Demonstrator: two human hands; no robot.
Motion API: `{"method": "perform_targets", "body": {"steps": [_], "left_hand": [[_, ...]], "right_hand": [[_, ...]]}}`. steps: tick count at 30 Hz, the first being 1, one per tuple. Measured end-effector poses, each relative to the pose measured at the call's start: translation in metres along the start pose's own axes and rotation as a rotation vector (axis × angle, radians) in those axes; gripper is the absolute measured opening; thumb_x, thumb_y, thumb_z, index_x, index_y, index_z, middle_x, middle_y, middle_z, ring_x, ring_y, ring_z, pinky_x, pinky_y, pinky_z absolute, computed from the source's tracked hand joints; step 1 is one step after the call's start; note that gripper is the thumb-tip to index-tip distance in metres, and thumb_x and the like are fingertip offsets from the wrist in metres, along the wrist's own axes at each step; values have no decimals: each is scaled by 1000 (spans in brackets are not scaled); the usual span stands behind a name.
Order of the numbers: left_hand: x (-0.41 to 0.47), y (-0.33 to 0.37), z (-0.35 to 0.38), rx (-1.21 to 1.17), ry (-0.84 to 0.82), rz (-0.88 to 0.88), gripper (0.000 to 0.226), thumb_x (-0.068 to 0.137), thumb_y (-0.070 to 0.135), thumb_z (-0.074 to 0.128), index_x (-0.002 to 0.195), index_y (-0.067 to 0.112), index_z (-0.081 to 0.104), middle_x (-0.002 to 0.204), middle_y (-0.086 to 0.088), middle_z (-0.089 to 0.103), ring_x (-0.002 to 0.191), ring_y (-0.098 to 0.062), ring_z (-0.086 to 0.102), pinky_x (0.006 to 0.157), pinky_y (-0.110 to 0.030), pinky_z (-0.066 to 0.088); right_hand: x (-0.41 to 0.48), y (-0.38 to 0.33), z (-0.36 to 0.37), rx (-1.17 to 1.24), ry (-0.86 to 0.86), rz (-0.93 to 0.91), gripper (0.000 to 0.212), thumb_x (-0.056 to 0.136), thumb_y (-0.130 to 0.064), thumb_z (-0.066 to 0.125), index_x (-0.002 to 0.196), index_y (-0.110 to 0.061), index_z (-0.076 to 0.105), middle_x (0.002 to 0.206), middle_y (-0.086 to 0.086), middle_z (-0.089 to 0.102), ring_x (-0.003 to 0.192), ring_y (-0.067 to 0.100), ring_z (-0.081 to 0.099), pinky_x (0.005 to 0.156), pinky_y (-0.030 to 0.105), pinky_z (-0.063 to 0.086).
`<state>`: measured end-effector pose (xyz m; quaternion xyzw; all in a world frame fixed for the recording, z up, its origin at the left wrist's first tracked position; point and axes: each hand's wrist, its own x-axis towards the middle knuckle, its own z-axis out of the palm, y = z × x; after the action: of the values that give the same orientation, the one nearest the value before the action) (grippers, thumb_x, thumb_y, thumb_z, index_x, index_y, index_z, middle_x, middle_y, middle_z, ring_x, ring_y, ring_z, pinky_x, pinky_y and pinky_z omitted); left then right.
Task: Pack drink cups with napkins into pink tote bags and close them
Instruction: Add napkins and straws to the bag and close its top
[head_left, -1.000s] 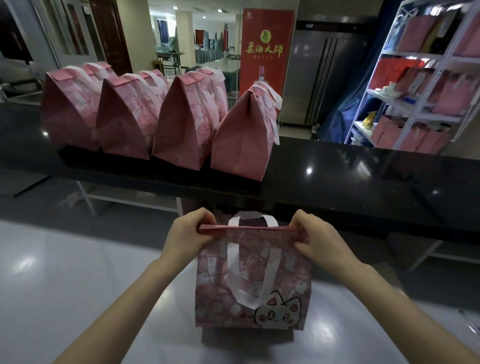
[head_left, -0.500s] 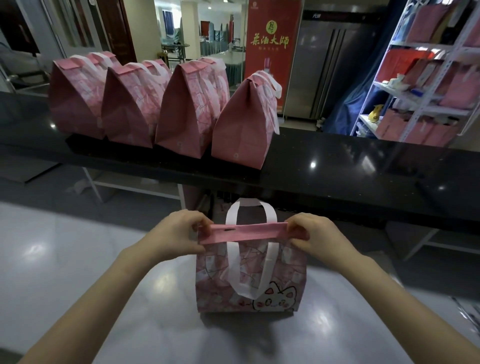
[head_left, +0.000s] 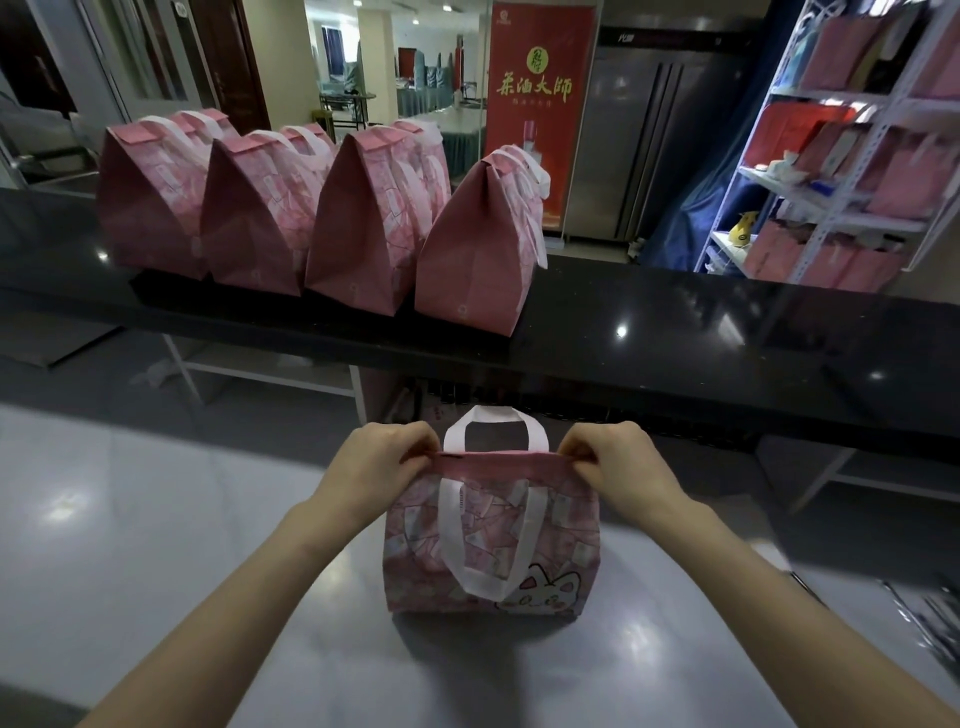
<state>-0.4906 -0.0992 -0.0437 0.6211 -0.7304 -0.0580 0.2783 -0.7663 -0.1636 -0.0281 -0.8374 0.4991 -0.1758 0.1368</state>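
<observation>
**Closing the tote: both hands pinching the top fold**

I'm seeing the left hand (head_left: 376, 460) pinching the left end of the folded top edge of the pink tote bag (head_left: 493, 540), fingers curled shut over the fold. The right hand (head_left: 618, 465) is doing the same at the right end. Both are gripping fabric, thumbs hidden behind the edge.

The bag is standing upright on the pale glossy worktop (head_left: 156, 519), directly in front of me, cat print facing the camera. The near white handle (head_left: 485, 545) is hanging down the front panel; the far handle is sticking up behind the fold. I can't tell what's inside, since the mouth is shut and no cup or napkin is showing.

Further out, four closed pink bags (head_left: 374, 218) are sitting in a row on the black counter (head_left: 675, 332), with space to the right of the last one.

Risks as I'm judging them:
- Fold is only being held by pinch. Letting go before it's creased or fastened probably means it's springing open.
- Pulling the ends apart unevenly could be skewing the fold, and pressing down could be crushing a cup lid if one's in there.
- Lifting by the fold rather than the handles risks tipping the contents.
- The glossy top looks slick, so the bag could be sliding on a sideways tug.
</observation>
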Motion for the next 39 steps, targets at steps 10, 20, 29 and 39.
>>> {"method": "perform_targets", "body": {"steps": [10, 20, 29, 39], "left_hand": [[10, 34, 31, 48, -58, 119, 16, 87, 21, 66, 102, 22, 72, 92, 7, 67, 90, -12, 59, 77, -31, 49], [16, 40, 43, 82, -37, 80, 19, 86, 26, 58, 100, 26, 70, 96, 10, 63, 94, -12, 57, 67, -28, 43], [17, 38, 39, 89, -11, 9, 12, 85, 32, 64, 95, 29, 70, 91, 12, 63, 92, -10, 57, 71, -27, 44], [-15, -21, -5, -48, 33, -176, 10, 79, 24, 78, 88, 22, 75, 81, 12, 68, 79, -9, 62, 74, -34, 53]], "right_hand": [[9, -34, 11, -100, -111, -73, 19, 88, -21, 63, 104, -26, 72, 94, -5, 71, 90, 14, 63, 80, 35, 53], [11, -43, 19, -41, -110, -68, 18, 87, -22, 63, 102, -26, 72, 92, -3, 71, 86, 16, 63, 77, 35, 53], [11, -40, 13, -34, -114, -64, 17, 88, -23, 65, 103, -23, 72, 96, -3, 71, 90, 15, 64, 82, 36, 53], [16, 0, -10, -63, -129, 76, 15, 85, -13, 69, 92, -24, 76, 88, -6, 72, 83, 10, 65, 80, 33, 57]]}}
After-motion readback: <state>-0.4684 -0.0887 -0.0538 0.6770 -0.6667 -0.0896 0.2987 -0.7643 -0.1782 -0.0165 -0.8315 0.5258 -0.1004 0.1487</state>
